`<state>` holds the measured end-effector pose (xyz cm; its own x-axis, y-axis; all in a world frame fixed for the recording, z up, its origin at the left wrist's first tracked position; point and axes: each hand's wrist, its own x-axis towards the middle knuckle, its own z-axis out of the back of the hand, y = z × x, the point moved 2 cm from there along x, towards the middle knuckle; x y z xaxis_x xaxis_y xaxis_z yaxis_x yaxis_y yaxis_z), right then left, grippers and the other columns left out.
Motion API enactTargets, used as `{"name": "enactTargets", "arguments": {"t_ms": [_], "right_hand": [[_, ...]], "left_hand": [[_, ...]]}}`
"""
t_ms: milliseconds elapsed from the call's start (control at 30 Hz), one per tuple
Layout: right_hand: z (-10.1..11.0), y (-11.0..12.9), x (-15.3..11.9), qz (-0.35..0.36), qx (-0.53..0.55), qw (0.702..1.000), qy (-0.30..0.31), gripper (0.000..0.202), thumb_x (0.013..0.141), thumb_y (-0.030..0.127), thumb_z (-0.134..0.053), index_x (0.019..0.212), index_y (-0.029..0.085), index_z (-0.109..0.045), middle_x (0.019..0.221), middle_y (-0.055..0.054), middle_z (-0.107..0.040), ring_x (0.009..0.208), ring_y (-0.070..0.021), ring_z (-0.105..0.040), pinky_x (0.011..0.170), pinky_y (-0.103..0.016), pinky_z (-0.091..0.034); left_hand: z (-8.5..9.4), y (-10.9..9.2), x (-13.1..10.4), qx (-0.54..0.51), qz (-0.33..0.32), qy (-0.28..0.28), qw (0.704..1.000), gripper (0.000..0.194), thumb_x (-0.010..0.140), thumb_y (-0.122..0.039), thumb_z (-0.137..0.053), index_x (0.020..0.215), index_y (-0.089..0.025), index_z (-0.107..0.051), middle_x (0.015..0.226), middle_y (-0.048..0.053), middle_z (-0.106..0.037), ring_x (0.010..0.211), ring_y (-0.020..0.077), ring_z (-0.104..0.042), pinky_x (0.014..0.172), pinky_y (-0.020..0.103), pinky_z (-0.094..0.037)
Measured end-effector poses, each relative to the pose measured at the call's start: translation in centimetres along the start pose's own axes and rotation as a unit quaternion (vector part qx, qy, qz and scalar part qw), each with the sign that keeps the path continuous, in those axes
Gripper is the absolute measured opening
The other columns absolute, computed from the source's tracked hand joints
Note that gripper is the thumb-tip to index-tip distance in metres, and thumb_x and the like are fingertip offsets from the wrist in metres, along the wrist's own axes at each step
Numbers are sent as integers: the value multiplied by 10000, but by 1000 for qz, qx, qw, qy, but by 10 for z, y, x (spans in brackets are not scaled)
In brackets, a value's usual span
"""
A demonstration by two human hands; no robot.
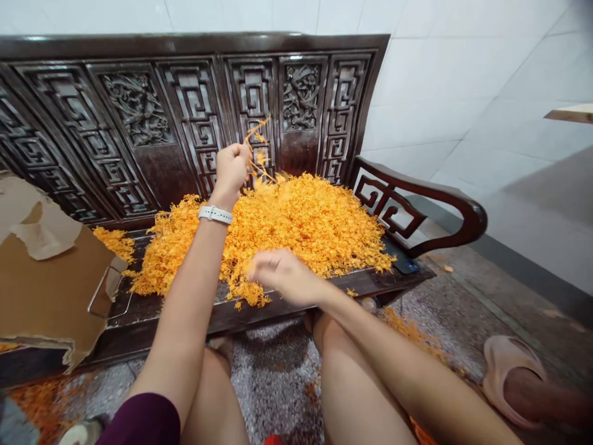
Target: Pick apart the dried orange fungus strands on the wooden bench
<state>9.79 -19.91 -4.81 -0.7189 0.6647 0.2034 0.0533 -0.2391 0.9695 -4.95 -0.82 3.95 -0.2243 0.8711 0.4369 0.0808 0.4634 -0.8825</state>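
My left hand (233, 170), with a pale watch band on the wrist, is raised above the heap, its fingers closed round a thin orange flower sprig (260, 154). The sprig sticks up and trails down to the right of the fist. A wide heap of small orange flower pieces (306, 222) covers the seat of a dark carved wooden bench (185, 318). Lower down, over the heap's front edge, is my right hand (290, 277). It is blurred by motion, with the fingers curled together; what is in them, if anything, is hidden.
A torn cardboard box (55, 272) stands on the bench at the left, beside a bent metal handle (99, 296). A dark phone (406, 264) lies near the carved armrest (430, 216). Orange scraps (412, 334) litter the floor. Another person's foot in a pink slipper (504, 371) is at right.
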Motion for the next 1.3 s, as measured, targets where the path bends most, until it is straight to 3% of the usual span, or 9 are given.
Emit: {"name": "enactTargets", "arguments": {"t_ms": [100,200,267,367,467,567,833,1067,1300], "right_hand": [[-52,-10,-26,-43,-178,902,391,150,847,161,-664,719,212,-604,619,61,-550,589,-115,-496,633,-276,-380],[-73,-13,-44,-108,-309,801,501,292,795,121,-665,605,229,-472,506,67,-409,488,-137,-397,555,-309,-340],[-63,0,-41,-96,-257,858,434,228,841,158,-635,659,228,-517,537,56,-434,514,-142,-427,567,-307,-358],[-23,29,-23,-22,91,977,192,197,980,383,-557,980,224,-674,724,31,-573,584,-114,-486,609,-275,-408],[11,32,-10,-13,291,953,-77,353,983,526,-553,1077,215,-693,721,41,-546,533,-83,-388,543,-245,-343],[22,14,-9,-104,264,938,-199,186,889,343,-723,951,171,-687,681,38,-530,552,-67,-392,521,-225,-269],[32,8,-11,-35,113,944,-308,168,891,334,-718,965,217,-623,673,50,-525,525,-77,-401,507,-261,-257],[37,7,-10,47,55,909,-411,356,891,427,-755,1116,253,-540,834,39,-507,597,-92,-415,518,-276,-325],[38,13,-15,85,-13,925,-369,222,954,420,-719,960,228,-607,813,17,-527,667,-107,-434,586,-288,-345]], "left_hand": [[21,-1,11,-71,6,-38,997,354,948,-194,-653,641,-207,-477,534,-49,-375,428,61,-341,408,200,-270],[42,-3,15,-104,26,31,994,329,953,-326,-706,700,-221,-524,564,-41,-414,464,71,-388,440,196,-333],[52,-3,13,-86,33,57,994,299,940,-388,-737,741,-226,-583,581,-35,-439,484,75,-415,450,196,-351],[58,1,12,-59,20,60,996,309,924,-446,-757,753,-224,-625,601,-29,-459,509,81,-440,466,197,-360],[58,2,13,-13,-16,48,999,318,938,-412,-740,710,-216,-635,596,-23,-445,505,84,-402,452,204,-304],[57,-2,15,40,-54,50,997,330,951,-368,-726,679,-206,-632,623,-5,-497,523,85,-406,456,215,-293],[28,-25,-4,56,-78,221,971,318,996,-373,-691,747,-188,-617,692,3,-594,585,77,-555,593,206,-471],[-9,-49,-44,134,-37,485,863,309,894,-402,-817,742,-174,-676,672,16,-638,596,122,-639,606,265,-510],[-30,-53,-57,129,14,478,869,320,708,-165,-938,611,-180,-634,524,2,-550,533,154,-602,522,280,-455]]}}
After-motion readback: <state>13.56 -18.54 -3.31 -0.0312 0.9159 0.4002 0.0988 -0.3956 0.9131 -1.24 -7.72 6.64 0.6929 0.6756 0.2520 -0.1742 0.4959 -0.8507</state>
